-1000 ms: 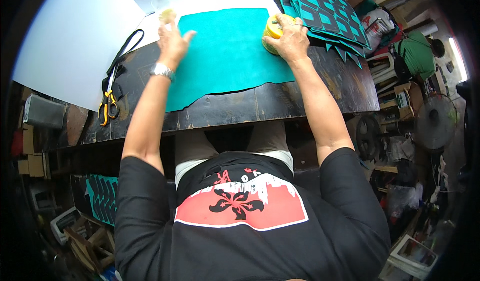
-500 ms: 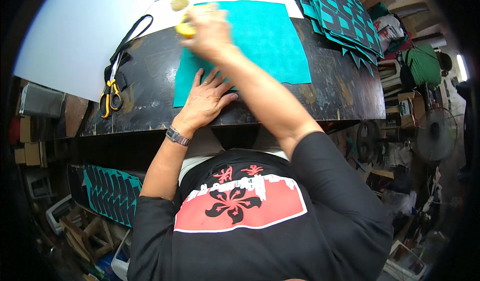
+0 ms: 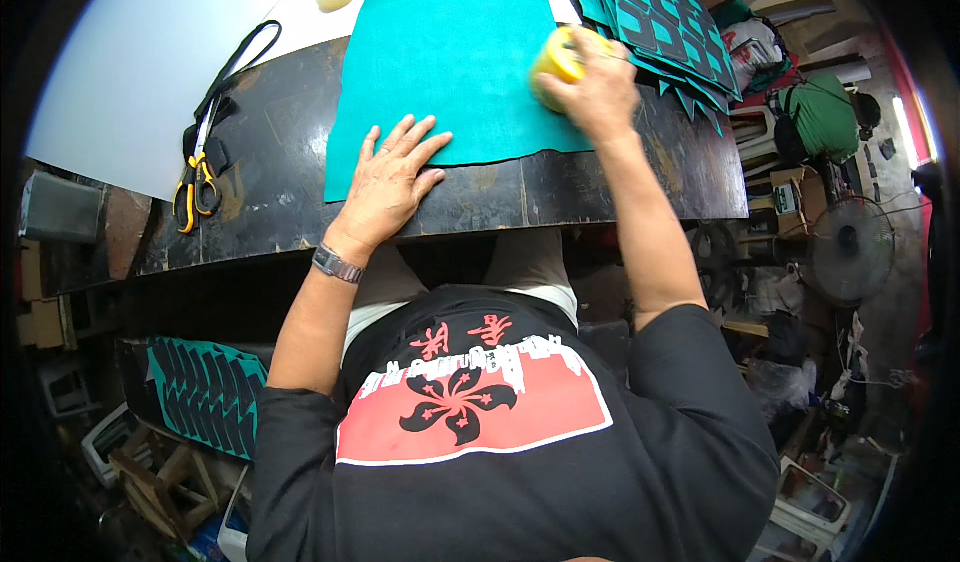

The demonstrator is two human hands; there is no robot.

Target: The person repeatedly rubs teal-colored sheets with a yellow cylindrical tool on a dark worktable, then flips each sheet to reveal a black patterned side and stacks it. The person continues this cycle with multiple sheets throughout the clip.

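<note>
Currently, left hand (image 3: 385, 187) lies at the teal sheet's (image 3: 450, 72) near edge, toward its left corner, fingers apart. Right hand (image 3: 605, 87), motion-blurred, is clamped round a yellow cylinder (image 3: 550, 60) by the sheet's right edge. Sheet spread on dark bench (image 3: 285, 127); scissors (image 3: 197, 187) to its left.

The teal sheet (image 3: 450, 72) at twelve o'clock is plain; the yellow container (image 3: 550, 74) sits between twelve and one. At one, the stacked sheets (image 3: 680, 37) show black shapes on teal. The desk (image 3: 280, 112) is black with brown scuffs. Toward ten, the scissors (image 3: 184, 202) have orange-and-black handles. At six, the black shirt (image 3: 560, 507) bears a red panel with a black five-petalled flower.
</note>
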